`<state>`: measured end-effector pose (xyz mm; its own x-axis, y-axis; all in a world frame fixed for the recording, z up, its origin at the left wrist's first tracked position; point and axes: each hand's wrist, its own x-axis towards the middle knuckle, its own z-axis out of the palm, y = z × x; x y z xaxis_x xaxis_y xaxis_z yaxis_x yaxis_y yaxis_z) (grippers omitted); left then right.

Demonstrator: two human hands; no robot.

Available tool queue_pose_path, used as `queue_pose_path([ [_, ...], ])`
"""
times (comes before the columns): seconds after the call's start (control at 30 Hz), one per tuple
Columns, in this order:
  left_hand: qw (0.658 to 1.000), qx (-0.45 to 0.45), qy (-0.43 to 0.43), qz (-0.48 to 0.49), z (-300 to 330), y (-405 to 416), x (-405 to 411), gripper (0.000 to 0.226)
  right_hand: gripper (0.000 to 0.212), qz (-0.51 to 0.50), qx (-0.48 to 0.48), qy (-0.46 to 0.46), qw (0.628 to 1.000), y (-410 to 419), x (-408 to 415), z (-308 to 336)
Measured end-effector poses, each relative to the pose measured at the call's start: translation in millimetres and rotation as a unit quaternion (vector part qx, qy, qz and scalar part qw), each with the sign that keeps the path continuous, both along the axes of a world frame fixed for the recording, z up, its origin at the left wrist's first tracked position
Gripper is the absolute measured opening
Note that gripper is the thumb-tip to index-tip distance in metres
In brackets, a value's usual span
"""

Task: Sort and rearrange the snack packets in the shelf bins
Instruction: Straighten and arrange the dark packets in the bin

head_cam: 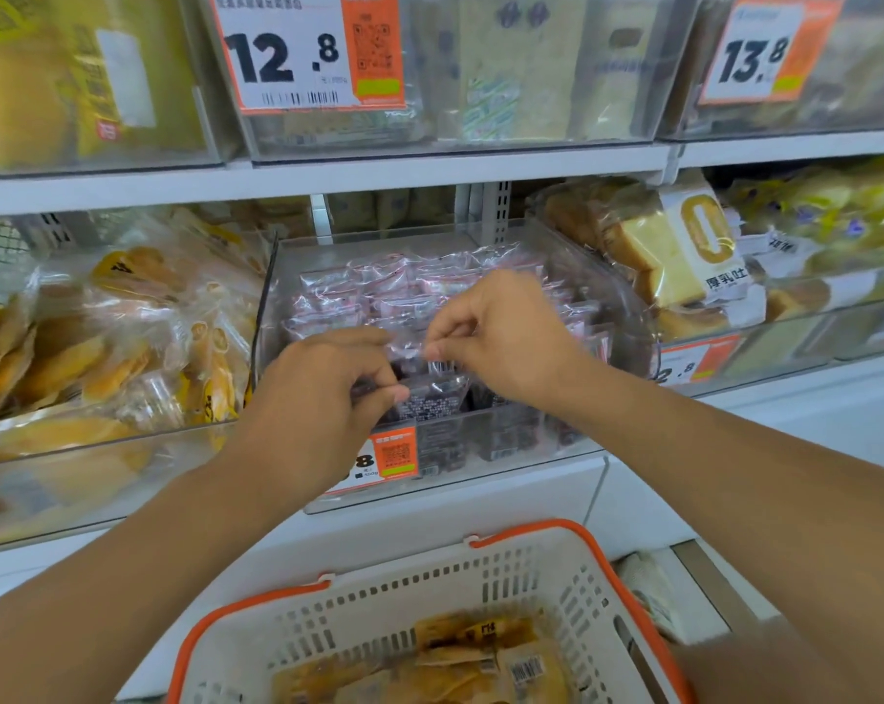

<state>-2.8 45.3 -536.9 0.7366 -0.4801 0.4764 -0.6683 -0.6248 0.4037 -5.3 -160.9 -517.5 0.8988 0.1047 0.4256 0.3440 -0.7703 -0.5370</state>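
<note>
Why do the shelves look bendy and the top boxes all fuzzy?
Head view: the wide-angle lens bows the white shelf edge; the clear plastic top bins look soft and hazy; ceiling light glints off the crinkly clear snack packets that the left hand and right hand pinch.

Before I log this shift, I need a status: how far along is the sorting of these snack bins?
Done: the back rows in the middle bin stand upright. In hand: the left hand and right hand pinch a clear dark-filled packet at its front. Left: the yellow packets in the basket; the left bin's bread bags lie jumbled.
</note>
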Motion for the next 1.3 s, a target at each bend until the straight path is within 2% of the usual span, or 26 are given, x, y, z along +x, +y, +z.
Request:
queue_pose_path([
  [0.13, 1.000, 0.019, -0.004, 0.023, -0.4, -2.3, -1.7, 0.017, 0.002, 0.018, -0.067, 0.086, 0.994, 0.6, 1.6, 8.3],
  [0.2, 0.999, 0.017, -0.012, 0.040, 1.0, -5.1, -6.1, 0.013, 0.007, 0.027, -0.078, 0.097, 0.992, -4.2, -1.8, 14.0],
  [0.27, 0.998, 0.014, -0.046, 0.042, 2.1, -4.6, -12.6, 0.009, 0.017, 0.002, -0.100, 0.031, 0.995, -9.6, -14.2, 20.1],
  [0.33, 0.991, 0.052, -0.122, 0.034, 2.7, 0.9, -19.2, 0.026, 0.022, -0.019, -0.144, -0.052, 0.988, -10.4, -37.8, 31.1],
  [0.4, 0.981, 0.108, -0.160, 0.022, 2.3, 11.7, -25.9, 0.036, 0.028, 0.008, -0.269, -0.009, 0.963, -7.5, -58.5, 37.3],
  [0.47, 0.973, 0.174, -0.148, 0.026, -2.3, 25.2, -28.7, 0.035, 0.030, 0.020, -0.416, 0.064, 0.907, -1.1, -68.2, 26.4],
  [0.5, 0.968, 0.207, -0.138, 0.034, -4.4, 30.2, -29.1, 0.033, 0.026, 0.018, -0.447, 0.079, 0.891, 1.9, -69.4, 18.2],
  [0.57, 0.963, 0.240, -0.116, 0.044, -6.7, 33.3, -26.9, 0.028, 0.012, 0.008, -0.439, 0.075, 0.895, 1.5, -64.4, 8.1],
  [0.7, 0.967, 0.220, -0.114, 0.056, 2.4, 23.2, -14.8, 0.018, 0.022, -0.003, -0.368, 0.096, 0.925, -12.7, -45.8, 13.8],
  [0.83, 0.970, 0.185, -0.117, 0.104, 15.9, 22.5, 5.9, 0.024, 0.020, -0.005, -0.345, 0.043, 0.938, -9.6, -23.4, 18.6],
  [0.9, 0.968, 0.197, -0.104, 0.118, 15.3, 20.3, 13.1, 0.022, 0.020, -0.011, -0.360, 0.034, 0.932, -9.4, -12.3, 18.6],
  [0.97, 0.965, 0.208, -0.099, 0.122, 10.2, 18.0, 17.0, 0.021, 0.021, 0.001, -0.365, 0.062, 0.929, -12.9, -6.4, 14.9],
  [1.07, 0.953, 0.264, -0.101, 0.114, -0.1, 14.7, 16.0, 0.022, 0.023, 0.008, -0.383, 0.086, 0.920, -13.8, -6.8, 5.9],
  [1.17, 0.951, 0.270, -0.089, 0.121, -5.8, 16.0, 6.6, 0.022, 0.022, -0.008, -0.391, 0.092, 0.916, -7.1, -10.2, 3.8],
  [1.23, 0.942, 0.290, -0.119, 0.117, -10.0, 19.3, -3.0, 0.030, 0.021, -0.030, -0.433, 0.086, 0.897, -0.8, -17.2, 4.2],
  [1.3, 0.955, 0.258, -0.127, 0.076, -5.3, 29.6, -17.6, 0.038, 0.024, -0.072, -0.480, 0.049, 0.873, 17.2, -30.0, 12.3],
])
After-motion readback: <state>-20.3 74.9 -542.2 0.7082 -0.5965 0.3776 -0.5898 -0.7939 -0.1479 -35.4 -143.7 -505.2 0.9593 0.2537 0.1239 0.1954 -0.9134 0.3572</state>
